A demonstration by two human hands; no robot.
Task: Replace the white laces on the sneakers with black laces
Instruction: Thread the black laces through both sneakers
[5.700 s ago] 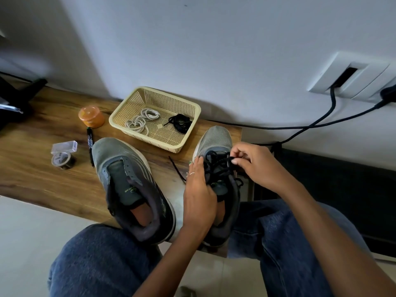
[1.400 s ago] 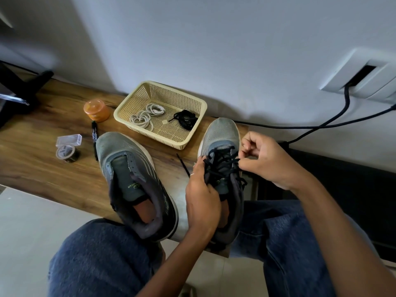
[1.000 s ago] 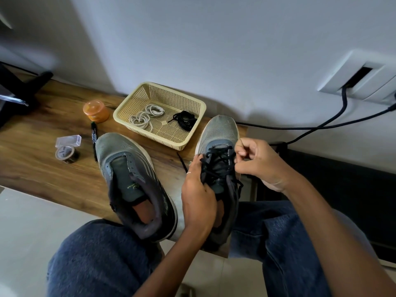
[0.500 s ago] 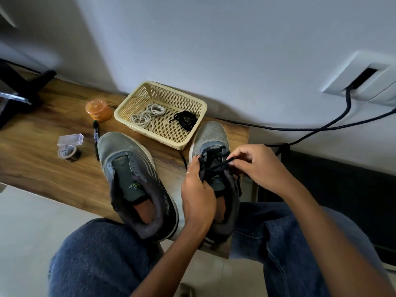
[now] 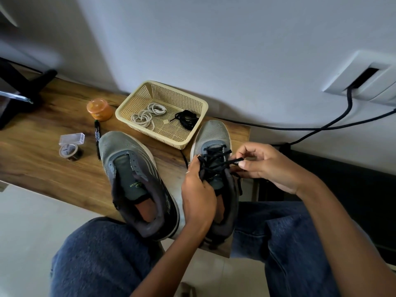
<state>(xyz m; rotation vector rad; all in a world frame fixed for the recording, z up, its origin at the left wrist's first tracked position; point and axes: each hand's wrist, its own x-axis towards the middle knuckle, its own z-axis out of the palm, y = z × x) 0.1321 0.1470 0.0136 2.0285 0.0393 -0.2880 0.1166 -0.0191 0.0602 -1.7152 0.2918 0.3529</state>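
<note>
- The right sneaker [image 5: 214, 136], grey with a dark heel, stands toe toward the wall at the right end of the wooden bench [image 5: 42, 159], its heel past the near edge between the person's knees.
- A black lace [image 5: 216, 156] is threaded across its upper eyelets in several crossing rows.
- The left hand [image 5: 198, 196] grips this sneaker from its left side, thumb and fingers curled over the collar and the lace rows.
- The right hand [image 5: 265, 166], just right of the sneaker, pinches the free end of the black lace between thumb and forefinger, the strand drawn taut across the tongue; the other fingers are curled.
- The left sneaker [image 5: 137, 179], left of the right sneaker and near it, has bare eyelets and an open tongue.
- Behind and between the two, a cream mesh basket [image 5: 190, 99] nearly touches the right sneaker's toe. It holds coiled white laces [image 5: 147, 114] on its left and a bundled black lace [image 5: 186, 118] on its right.
- Left of the basket stand an orange jar [image 5: 99, 109] and a black marker [image 5: 97, 138].
- Farther left lies a tape roll [image 5: 69, 150] with a clear box [image 5: 71, 139] against it.
- Black cables [image 5: 321, 125] run along the wall right of the sneaker toward a wall socket [image 5: 368, 80].
</note>
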